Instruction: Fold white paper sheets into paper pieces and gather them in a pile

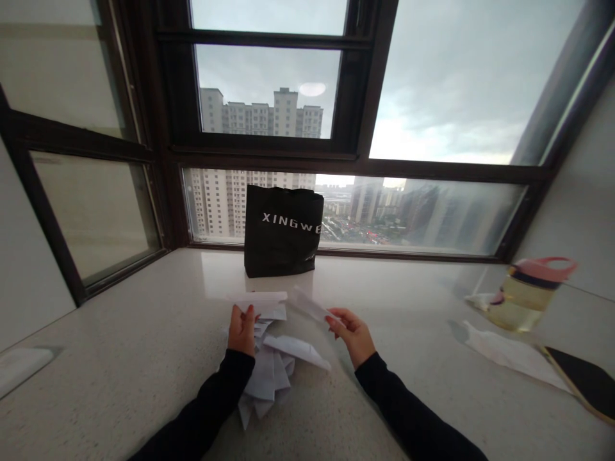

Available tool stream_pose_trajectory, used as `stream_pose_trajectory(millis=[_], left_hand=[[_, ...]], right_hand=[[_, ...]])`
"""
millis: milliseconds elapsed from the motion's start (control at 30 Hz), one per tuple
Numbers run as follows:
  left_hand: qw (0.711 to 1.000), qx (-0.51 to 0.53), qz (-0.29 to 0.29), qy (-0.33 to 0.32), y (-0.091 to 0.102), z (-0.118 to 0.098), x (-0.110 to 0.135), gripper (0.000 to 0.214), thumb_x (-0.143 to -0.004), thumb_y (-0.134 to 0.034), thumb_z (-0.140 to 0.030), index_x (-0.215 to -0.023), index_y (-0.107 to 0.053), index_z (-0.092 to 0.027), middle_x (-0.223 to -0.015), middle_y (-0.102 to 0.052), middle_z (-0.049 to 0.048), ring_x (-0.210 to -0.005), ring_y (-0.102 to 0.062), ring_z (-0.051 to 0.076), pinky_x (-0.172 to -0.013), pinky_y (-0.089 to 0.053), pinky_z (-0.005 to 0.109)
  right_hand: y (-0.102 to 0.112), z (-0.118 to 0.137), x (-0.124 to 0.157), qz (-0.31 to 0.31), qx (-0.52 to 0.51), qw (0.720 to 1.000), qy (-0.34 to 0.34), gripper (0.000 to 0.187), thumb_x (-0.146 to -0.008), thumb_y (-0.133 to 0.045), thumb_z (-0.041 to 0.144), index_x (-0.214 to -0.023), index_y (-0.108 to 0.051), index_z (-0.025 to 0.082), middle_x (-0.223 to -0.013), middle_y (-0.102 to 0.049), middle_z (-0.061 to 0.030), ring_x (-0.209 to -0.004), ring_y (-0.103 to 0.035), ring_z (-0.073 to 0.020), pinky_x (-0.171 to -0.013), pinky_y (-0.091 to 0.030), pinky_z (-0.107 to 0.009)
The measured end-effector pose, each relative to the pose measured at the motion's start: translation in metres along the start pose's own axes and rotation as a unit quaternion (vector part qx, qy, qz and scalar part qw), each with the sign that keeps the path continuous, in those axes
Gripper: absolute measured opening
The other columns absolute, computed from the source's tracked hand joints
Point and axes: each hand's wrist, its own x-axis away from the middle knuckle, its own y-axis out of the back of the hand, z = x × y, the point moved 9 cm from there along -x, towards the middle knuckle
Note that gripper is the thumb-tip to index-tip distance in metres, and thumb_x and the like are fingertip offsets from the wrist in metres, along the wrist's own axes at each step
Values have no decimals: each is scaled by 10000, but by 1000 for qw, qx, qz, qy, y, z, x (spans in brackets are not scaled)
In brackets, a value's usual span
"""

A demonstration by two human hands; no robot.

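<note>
A heap of folded white paper pieces (271,371) lies on the pale stone sill in front of me. My left hand (241,330) is closed on a folded white paper (259,298) held just above the heap. My right hand (352,331) pinches the end of a narrow white paper strip (310,306), lifted off the surface and slanting up toward the left hand. Both arms wear black sleeves.
A black paper bag (282,230) with white lettering stands by the window behind the papers. At the right are a bottle with a pink lid (528,293), a white tissue (512,353) and a dark phone (583,379). A white object (19,365) lies at the far left.
</note>
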Motion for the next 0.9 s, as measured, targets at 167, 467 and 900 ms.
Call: stream_pose_trajectory(millis=[167, 467, 900], left_hand=[[999, 15, 31, 8, -2, -10, -7, 328, -633, -583, -354, -895, -485, -182, -927, -567, 35, -826, -564, 159, -696, -487, 240], [936, -43, 292, 189, -62, 24, 55, 353, -622, -588, -359, -911, -487, -183, -684, -621, 5, -517, -570, 121, -411, -459, 193], [952, -21, 202, 228, -44, 30, 40, 404, -488, -720, -305, -822, -557, -146, -680, -666, 38, -629, -630, 199, -536, -517, 289]], right_hand=[[-10, 20, 6, 36, 39, 997, 65, 184, -629, -582, 372, -625, -591, 188, -954, -547, -78, -876, -506, -205, -684, -418, -297], [-36, 49, 28, 104, 217, 959, 150, 133, -720, -486, 243, -641, -586, 207, -1117, -464, -51, -1049, -380, -233, -893, -255, -398], [-37, 30, 33, 37, 139, 984, 107, 492, -760, -441, 352, -1212, -320, 203, -1062, -476, -92, -897, -480, -190, -693, -420, -296]])
